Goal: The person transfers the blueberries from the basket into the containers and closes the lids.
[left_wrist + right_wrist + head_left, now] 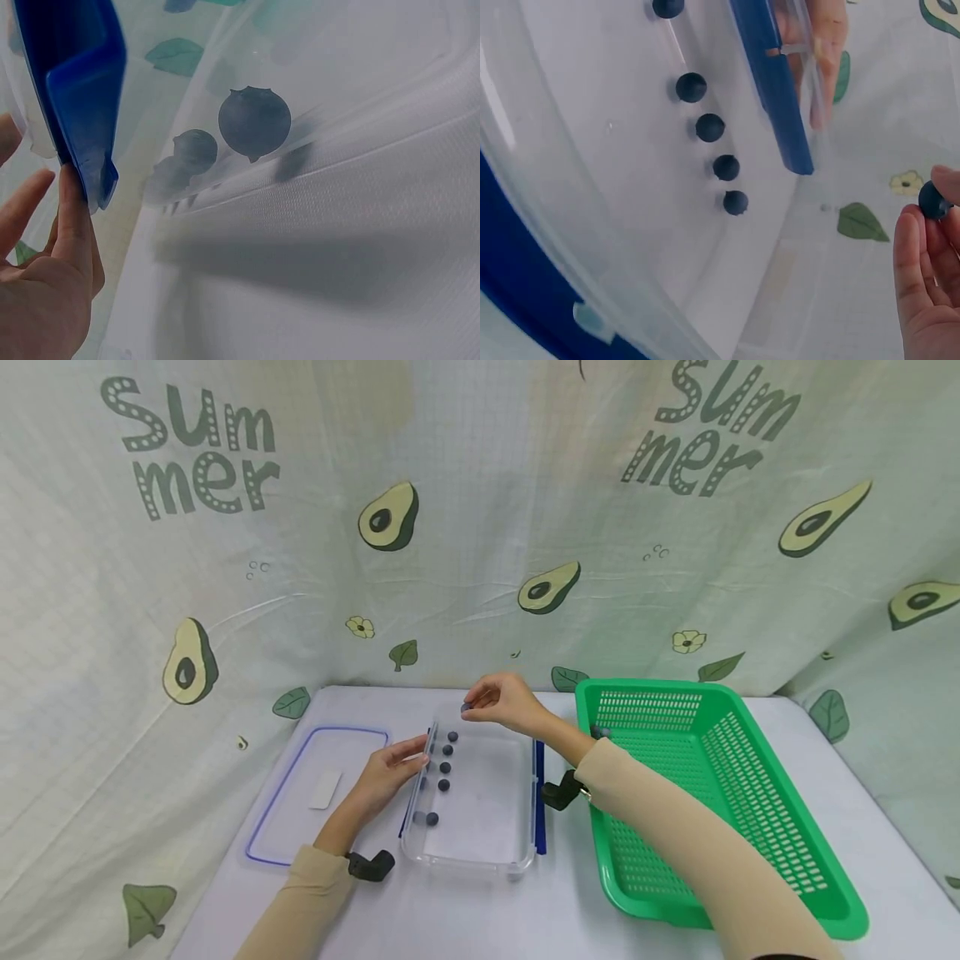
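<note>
At centre frame, the right hand (504, 703) pinches a blueberry (932, 201) near the clear box's (491, 802) upper edge; the left hand's (384, 775) extended fingers touch its left side, lined by five blueberries (446, 767). The right sleeve (675, 839) partly hides the green basket (637, 906), lower right.

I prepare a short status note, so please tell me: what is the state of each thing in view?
Clear container: open, five berries inside.
Blue-rimmed lid: off, lying flat.
Green basket: uncovered, dark berries inside.
Right hand: pinching one berry.
Left hand: touching the container's side.
</note>
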{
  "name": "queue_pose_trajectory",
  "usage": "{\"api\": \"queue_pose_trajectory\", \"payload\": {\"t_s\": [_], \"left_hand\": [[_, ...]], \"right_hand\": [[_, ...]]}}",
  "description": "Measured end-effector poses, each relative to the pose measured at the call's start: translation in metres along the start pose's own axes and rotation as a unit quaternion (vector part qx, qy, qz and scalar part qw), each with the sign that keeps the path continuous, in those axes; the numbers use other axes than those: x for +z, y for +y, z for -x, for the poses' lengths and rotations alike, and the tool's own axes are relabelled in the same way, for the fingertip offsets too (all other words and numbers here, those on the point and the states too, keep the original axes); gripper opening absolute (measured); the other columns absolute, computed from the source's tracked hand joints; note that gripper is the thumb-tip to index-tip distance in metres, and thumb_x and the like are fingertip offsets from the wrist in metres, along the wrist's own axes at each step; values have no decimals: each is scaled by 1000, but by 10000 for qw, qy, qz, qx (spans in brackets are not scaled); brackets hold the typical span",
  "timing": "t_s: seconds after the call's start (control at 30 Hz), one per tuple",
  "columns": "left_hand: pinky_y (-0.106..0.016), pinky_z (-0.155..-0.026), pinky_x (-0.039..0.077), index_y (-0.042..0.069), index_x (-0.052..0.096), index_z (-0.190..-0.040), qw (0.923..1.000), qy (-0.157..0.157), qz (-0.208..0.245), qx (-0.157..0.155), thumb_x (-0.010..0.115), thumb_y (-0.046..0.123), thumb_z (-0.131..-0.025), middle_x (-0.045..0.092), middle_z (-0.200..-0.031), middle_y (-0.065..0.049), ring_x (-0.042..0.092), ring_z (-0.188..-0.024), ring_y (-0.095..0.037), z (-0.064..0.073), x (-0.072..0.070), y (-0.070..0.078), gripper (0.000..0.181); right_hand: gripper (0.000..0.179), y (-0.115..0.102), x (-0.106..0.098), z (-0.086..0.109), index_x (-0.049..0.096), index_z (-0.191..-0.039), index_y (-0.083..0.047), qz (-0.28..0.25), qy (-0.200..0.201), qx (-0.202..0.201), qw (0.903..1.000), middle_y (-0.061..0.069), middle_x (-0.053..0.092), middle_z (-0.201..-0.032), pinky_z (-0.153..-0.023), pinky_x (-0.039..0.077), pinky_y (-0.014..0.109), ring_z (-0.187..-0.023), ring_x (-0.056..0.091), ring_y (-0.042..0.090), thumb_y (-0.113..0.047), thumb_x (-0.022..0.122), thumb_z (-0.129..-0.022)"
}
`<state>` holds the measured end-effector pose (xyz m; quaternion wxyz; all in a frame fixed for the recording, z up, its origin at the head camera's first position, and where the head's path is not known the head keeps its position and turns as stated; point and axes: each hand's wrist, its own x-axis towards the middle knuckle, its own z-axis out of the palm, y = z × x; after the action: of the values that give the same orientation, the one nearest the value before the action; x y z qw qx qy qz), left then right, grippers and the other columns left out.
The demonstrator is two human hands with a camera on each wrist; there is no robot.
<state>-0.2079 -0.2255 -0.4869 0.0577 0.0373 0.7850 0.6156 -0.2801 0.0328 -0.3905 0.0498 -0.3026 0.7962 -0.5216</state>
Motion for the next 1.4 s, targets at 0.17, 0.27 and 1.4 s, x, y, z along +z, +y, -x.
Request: {"api": "queue_pose_trajectory", "payload": {"t_s": [0.17, 0.27, 1.4], "left_hand": [[-26, -99, 48, 4, 55, -141, 10000, -11, 43, 1, 71, 21, -95, 54, -142, -15, 54, -127, -29, 1, 0, 1, 52], [-28, -100, 48, 4, 55, -141, 10000, -14, 68, -9, 71, 21, -95, 54, -143, -14, 54, -128, -29, 1, 0, 1, 52], [-21, -96, 48, 1, 53, -143, 9997, -35, 226, 56, 70, 21, -96, 52, -144, -19, 54, -127, -30, 0, 0, -2, 54]], "right_hand": [[18, 5, 14, -5, 73, -96, 0, -4, 1, 101, 9999, 8, 71, -93, -74, 58, 29, -82, 68, 20, -4, 82, -82], [17, 7, 21, -8, 72, -94, 1, -10, 15, 213, 9998, 9, 70, -93, -73, 58, 28, -81, 68, 19, -3, 82, -81], [18, 36, 56, -15, 71, -90, 4, 415, -518, 914, 9936, 11, 70, -90, -69, 57, 26, -81, 66, 17, 3, 83, -77]]}}
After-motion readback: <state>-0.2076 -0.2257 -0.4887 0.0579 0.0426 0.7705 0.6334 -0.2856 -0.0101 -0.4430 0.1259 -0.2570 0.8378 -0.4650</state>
